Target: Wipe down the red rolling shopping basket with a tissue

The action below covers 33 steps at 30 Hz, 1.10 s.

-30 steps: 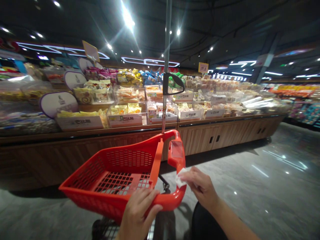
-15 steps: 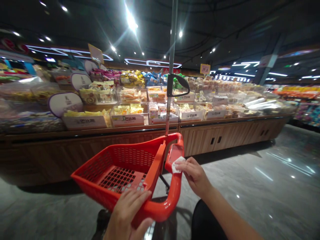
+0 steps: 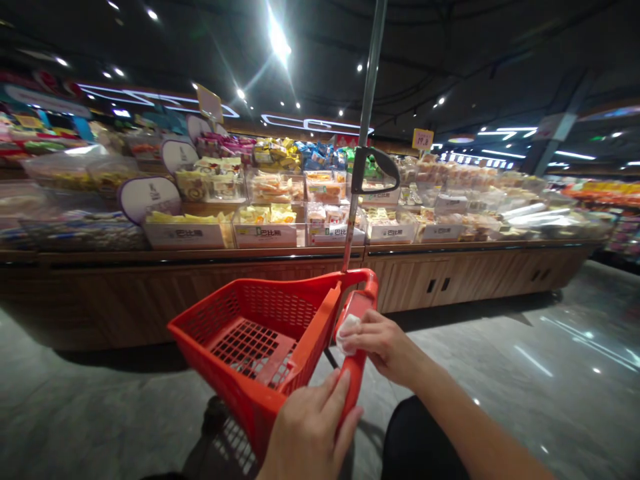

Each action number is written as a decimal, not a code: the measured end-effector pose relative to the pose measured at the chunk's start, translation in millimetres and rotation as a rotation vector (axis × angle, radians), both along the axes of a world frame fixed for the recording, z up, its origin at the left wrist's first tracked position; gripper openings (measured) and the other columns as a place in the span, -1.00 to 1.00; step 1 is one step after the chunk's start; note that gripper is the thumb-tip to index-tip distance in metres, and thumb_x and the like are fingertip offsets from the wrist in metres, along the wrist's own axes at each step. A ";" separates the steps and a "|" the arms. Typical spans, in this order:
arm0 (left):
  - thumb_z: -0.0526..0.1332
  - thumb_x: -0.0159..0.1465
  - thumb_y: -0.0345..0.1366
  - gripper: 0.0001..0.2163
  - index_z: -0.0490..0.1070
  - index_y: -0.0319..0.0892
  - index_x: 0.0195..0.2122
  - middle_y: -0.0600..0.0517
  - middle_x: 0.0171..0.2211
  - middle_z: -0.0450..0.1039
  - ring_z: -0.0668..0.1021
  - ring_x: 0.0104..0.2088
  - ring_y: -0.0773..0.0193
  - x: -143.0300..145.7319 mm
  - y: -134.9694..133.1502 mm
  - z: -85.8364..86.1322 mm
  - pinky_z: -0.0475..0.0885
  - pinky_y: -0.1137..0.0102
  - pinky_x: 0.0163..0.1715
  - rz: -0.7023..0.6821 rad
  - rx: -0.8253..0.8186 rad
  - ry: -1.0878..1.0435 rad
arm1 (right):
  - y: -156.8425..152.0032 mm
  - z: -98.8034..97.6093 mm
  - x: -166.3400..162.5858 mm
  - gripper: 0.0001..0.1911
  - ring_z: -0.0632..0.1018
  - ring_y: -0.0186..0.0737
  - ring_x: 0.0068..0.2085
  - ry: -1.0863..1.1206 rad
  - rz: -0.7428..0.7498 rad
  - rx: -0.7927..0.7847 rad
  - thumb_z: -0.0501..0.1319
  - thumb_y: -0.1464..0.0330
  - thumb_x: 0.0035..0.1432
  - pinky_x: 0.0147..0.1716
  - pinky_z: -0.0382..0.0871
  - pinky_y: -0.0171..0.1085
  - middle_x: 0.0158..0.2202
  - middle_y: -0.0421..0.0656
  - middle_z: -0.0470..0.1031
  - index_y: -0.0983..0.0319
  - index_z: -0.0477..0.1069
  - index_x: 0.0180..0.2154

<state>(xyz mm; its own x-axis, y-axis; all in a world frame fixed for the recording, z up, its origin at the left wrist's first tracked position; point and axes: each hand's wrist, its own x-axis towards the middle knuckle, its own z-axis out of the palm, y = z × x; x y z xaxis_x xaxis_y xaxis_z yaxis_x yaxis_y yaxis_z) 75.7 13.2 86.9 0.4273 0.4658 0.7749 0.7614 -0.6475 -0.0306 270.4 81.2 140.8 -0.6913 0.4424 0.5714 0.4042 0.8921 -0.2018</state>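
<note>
A red plastic shopping cart (image 3: 260, 290) with an open-grid basket stands in front of me. My right hand (image 3: 387, 348) pinches a crumpled white tissue (image 3: 349, 333) and presses it against the right side of the cart's handle (image 3: 354, 380), by a flat panel (image 3: 358, 304). My left hand (image 3: 313, 427) grips the near corner of the handle, fingers over the top and thumb on the outer side. From the cart's far corner rises a metal pole (image 3: 370, 80) with a black loop holder (image 3: 374, 171) on it.
Behind the cart runs a long wood-panelled display counter (image 3: 415, 277) with bins of packaged food (image 3: 273, 215). Round signs (image 3: 150, 199) and a price card (image 3: 423, 139) stand above the goods. Glossy grey floor (image 3: 500, 353) extends to the right. A dark-clothed knee (image 3: 420, 440) is below my right arm.
My left hand has shifted from the basket's near rim to the handle, closer to my right hand. The tissue has moved slightly down along the handle. The whole view has shifted a little.
</note>
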 end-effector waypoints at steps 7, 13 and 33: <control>0.11 0.26 -0.21 -0.72 0.43 -0.22 -0.07 -0.06 -0.19 0.57 0.59 -0.41 0.25 -0.6 -0.9 -0.3 0.52 0.38 -0.39 0.001 -0.003 -0.005 | 12.6 -6.7 9.3 -0.68 0.49 -0.19 -0.13 0.089 -0.007 0.007 0.08 0.55 0.22 -0.10 0.37 -0.16 -0.09 -0.13 0.55 0.15 0.46 -0.09; 0.11 0.26 -0.20 -0.73 0.44 -0.19 -0.09 -0.05 -0.18 0.57 0.59 -0.39 0.24 1.0 -2.2 0.0 0.52 0.38 -0.38 0.008 -0.013 -0.016 | 24.1 -3.7 1.6 -0.74 0.48 -0.19 -0.14 0.103 -0.081 0.013 0.08 0.49 0.27 -0.06 0.33 -0.12 -0.11 -0.12 0.55 0.15 0.48 -0.12; 0.12 0.25 -0.21 -0.72 0.44 -0.21 -0.10 -0.04 -0.24 0.59 0.58 -0.43 0.24 -3.8 -4.0 1.1 0.52 0.37 -0.43 -0.010 0.000 -0.035 | 42.9 -0.7 -3.7 -0.66 0.50 -0.21 -0.17 0.103 -0.103 -0.082 0.12 0.64 0.13 -0.08 0.33 -0.15 -0.18 -0.15 0.57 0.17 0.54 -0.23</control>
